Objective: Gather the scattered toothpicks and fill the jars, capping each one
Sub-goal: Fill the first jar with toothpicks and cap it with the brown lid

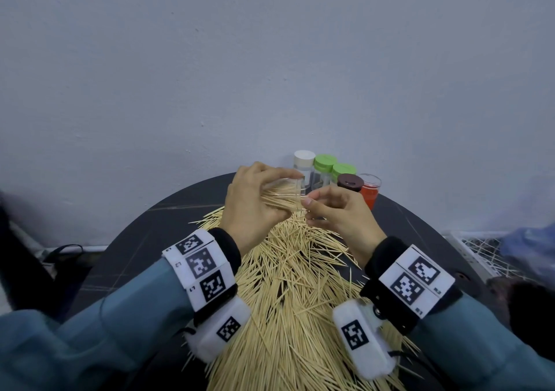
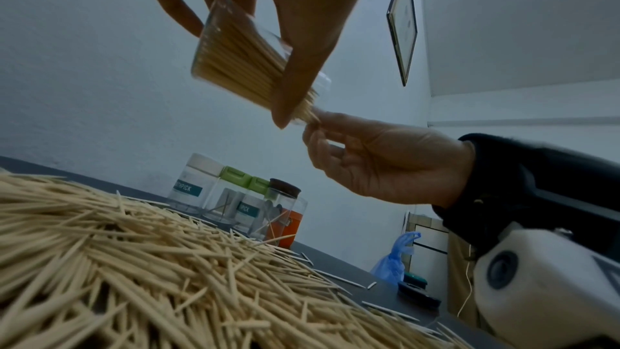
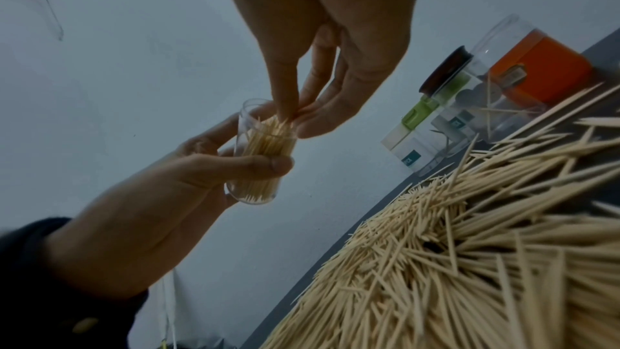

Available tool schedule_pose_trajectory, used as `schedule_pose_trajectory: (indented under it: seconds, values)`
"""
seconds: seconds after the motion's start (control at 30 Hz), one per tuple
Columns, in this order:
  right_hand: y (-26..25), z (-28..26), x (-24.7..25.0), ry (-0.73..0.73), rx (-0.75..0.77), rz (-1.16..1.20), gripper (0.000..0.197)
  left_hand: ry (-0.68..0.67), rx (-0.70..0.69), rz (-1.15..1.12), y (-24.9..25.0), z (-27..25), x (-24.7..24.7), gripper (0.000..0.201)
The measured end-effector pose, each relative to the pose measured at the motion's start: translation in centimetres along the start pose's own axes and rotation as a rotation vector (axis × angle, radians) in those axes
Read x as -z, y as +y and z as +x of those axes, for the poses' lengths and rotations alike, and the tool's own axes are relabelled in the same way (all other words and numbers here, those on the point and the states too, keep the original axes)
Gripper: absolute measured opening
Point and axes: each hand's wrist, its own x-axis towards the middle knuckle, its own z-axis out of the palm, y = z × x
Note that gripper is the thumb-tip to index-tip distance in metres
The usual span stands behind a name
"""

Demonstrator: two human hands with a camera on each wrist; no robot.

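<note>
The dark round table (image 1: 156, 228) fills the lower half of the head view, and the heap of loose toothpicks (image 1: 288, 300) covers its middle — most of the work is still ahead of you. At the far edge, upper centre, stands a row of jars (image 1: 327, 171): white, green and brown lids, plus an orange-based one.

You are in the filling step. Your left hand (image 1: 252, 201) holds a clear jar (image 3: 260, 158) tilted in the air above the heap, fingers and thumb wrapped round its wall; it is packed nearly full, tips poking past the mouth. Your right hand (image 1: 339, 213) is at that mouth, its fingertips (image 3: 295, 113) pinched together on the toothpick ends.

Next, I judge — seat those ends below the rim, then find a cap; which lid belongs to this jar, the pictures don't tell.
</note>
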Motion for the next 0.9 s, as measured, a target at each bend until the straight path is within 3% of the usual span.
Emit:
schedule_pose_trajectory:
  seconds: [0.27,0.5,0.63,0.9]
  values:
    - [-0.20,-0.06,0.15,0.049,0.141,0.028,0.005,-0.109,0.003,-0.022,0.09,-0.32,-0.31,0.059]
    - [-0.26,0.08,0.67,0.029,0.203,-0.283,0.006,-0.078,0.049,-0.046,-0.20,-0.06,-0.05,0.059]
    - [-0.54,0.02,0.61,-0.084,0.169,-0.163,0.005,-0.096,0.061,-0.060,-0.18,-0.04,-0.04,0.060]
    - [-0.25,0.37,0.77,0.015,0.162,-0.136,0.007,-0.095,0.091,-0.093,-0.09,-0.11,-0.11,0.061]
